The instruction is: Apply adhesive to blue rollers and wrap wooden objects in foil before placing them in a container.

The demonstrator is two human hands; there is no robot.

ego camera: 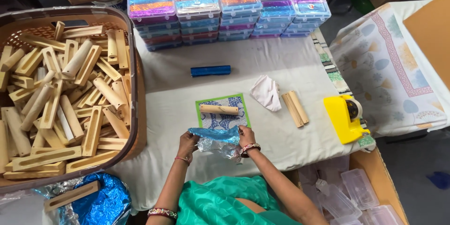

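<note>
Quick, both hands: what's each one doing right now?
Left hand: closed on the foil sheet, left end.
Right hand: closed on the same foil sheet, right end.

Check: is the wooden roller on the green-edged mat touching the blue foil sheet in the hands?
Apart. The head view shows the wooden roller on the mat, with a strip of mat showing between it and the foil sheet.
</note>
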